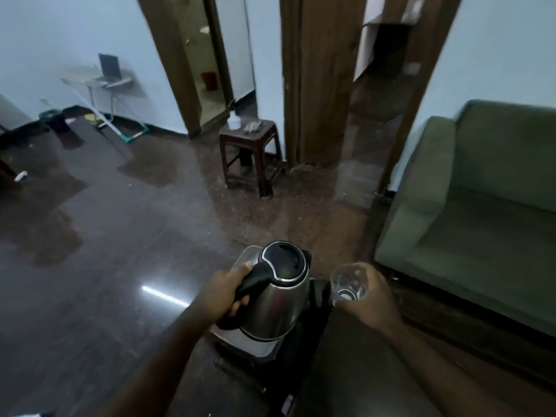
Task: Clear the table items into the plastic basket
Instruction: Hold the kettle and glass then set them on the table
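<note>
1. The basket is hard to make out: only a pale, see-through rim shows behind and under the kettle, and the kettle hides most of it. A dark shape just right of the kettle, below the glass, is too dim to name.
2. The left hand grips the kettle's black handle, fingers curled round it with the thumb on top. The steel kettle, with its black lid shut, sits low over the pale rim; whether it rests on anything cannot be told.
3. The right hand holds the clear drinking glass, fingers wrapped round its far side. The glass is tilted so its mouth faces the camera, and it is held in the air just right of the kettle, apart from it.
4. Both forearms run out of the bottom edge of the view, cut off there.
5. No desk carrying the things can be told apart from the dark, glossy floor, which mirrors a strip of light near the left forearm.
6. A green sofa fills the right side, cut off by the right edge.
7. A small dark wooden stool stands near a brown door frame, with a white thing and a small grey thing on top, both too blurred to name.
8. In the far left corner a light folding stand bears what looks like an open laptop against a pale wall.
</note>
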Action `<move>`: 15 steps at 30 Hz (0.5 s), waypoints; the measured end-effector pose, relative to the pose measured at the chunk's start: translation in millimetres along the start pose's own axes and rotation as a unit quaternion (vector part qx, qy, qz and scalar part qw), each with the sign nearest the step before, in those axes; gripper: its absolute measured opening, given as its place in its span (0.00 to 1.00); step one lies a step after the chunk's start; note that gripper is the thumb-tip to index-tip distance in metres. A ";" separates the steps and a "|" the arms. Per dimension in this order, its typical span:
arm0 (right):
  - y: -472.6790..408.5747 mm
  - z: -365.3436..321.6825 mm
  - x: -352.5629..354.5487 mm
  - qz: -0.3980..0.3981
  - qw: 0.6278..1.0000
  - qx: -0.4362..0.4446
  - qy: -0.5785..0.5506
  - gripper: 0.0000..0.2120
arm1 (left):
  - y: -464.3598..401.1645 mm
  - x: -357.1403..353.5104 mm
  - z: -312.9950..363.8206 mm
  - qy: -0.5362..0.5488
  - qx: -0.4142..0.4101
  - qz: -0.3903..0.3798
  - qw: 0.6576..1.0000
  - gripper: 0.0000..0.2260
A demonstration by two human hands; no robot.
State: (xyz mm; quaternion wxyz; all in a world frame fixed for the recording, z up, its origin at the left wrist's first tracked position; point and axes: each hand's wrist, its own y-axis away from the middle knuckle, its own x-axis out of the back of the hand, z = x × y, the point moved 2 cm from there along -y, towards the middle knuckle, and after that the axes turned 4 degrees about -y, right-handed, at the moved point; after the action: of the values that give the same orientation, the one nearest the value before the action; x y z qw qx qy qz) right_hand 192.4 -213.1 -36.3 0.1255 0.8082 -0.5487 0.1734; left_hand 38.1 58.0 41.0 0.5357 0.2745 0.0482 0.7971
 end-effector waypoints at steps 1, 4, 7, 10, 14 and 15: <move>10.2 -0.7 17.3 0.004 1.000 -0.004 0.003 0.37 | 5.3 -8.2 16.9 -0.004 -0.013 -0.019 1.000 0.30; 32.7 7.9 59.3 0.024 0.999 -0.027 0.000 0.40 | 15.3 -38.3 60.8 -0.045 -0.045 -0.079 0.995 0.27; 50.8 24.6 93.1 0.062 0.997 -0.050 0.004 0.41 | 22.6 -76.0 93.7 -0.116 -0.062 -0.132 0.983 0.29; 64.5 40.4 118.1 0.090 0.994 -0.057 -0.003 0.40 | 31.2 -111.9 118.9 -0.144 -0.077 -0.181 0.970 0.27; 84.5 62.4 139.4 0.111 0.991 -0.067 -0.013 0.38 | 42.7 -154.9 142.6 -0.175 -0.090 -0.225 0.954 0.25; 89.5 66.1 143.4 0.119 0.990 -0.071 -0.016 0.38 | 45.2 -164.1 147.6 -0.187 -0.092 -0.232 0.950 0.25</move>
State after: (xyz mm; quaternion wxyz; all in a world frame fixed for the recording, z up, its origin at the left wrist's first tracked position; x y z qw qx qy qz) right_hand 167.0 -392.8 -35.3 0.1527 0.7289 -0.6535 0.1350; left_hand 118.1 -137.6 119.2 0.7280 0.3492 -0.0635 0.5865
